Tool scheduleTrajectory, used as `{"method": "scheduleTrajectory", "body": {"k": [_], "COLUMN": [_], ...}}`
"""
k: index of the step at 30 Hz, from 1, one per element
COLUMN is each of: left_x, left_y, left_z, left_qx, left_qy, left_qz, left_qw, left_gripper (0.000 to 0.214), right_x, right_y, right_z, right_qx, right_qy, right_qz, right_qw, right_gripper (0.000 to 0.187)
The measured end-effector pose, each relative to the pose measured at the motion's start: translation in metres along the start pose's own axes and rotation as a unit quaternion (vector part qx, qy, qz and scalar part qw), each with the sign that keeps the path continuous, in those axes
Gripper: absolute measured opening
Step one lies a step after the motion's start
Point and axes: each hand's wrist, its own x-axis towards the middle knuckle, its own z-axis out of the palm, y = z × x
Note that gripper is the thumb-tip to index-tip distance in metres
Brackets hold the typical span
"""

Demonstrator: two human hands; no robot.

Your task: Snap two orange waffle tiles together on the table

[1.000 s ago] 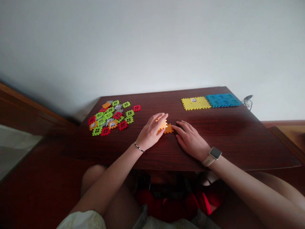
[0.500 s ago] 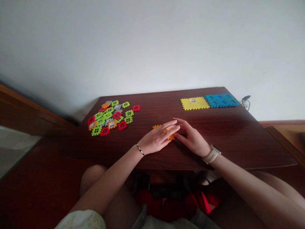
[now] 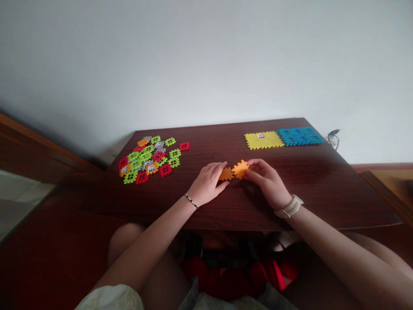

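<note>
My right hand pinches a solid orange interlocking tile with toothed edges between thumb and fingers, tilted up a little off the table. A second orange tile, darker in shadow, lies to its left. My left hand is closed around that one's left part, fingers behind and thumb in front. The corners of the two tiles meet or nearly meet; whether their teeth interlock I cannot tell.
Several green, red, grey and orange window tiles are heaped at the left on the dark wooden table. A yellow toothed plate and a blue one lie at the back right. Behind stands a white wall.
My hands have moved apart. My left hand has drawn back to the left, and an orange tile now shows raised in my right hand's fingers.
</note>
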Motion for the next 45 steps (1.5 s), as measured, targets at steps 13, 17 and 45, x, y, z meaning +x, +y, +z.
{"method": "scheduleTrajectory", "body": {"k": [13, 17, 45], "left_x": [0.003, 0.003, 0.003], "left_y": [0.005, 0.004, 0.008], "left_z": [-0.004, -0.004, -0.008], "left_qx": [0.008, 0.007, 0.007], "left_qy": [-0.018, -0.017, -0.037], "left_qz": [-0.003, 0.000, 0.034], "left_qw": [1.000, 1.000, 0.999], "left_gripper": [0.049, 0.047, 0.037], "right_x": [0.003, 0.001, -0.005], "right_y": [0.000, -0.001, -0.003], "right_z": [-0.002, -0.001, -0.001], "right_qx": [0.040, -0.036, -0.328], "right_qy": [0.024, 0.034, 0.032], "right_qz": [-0.004, -0.046, -0.118], "right_qw": [0.999, 0.998, 0.937], "right_gripper": [0.039, 0.037, 0.032]}}
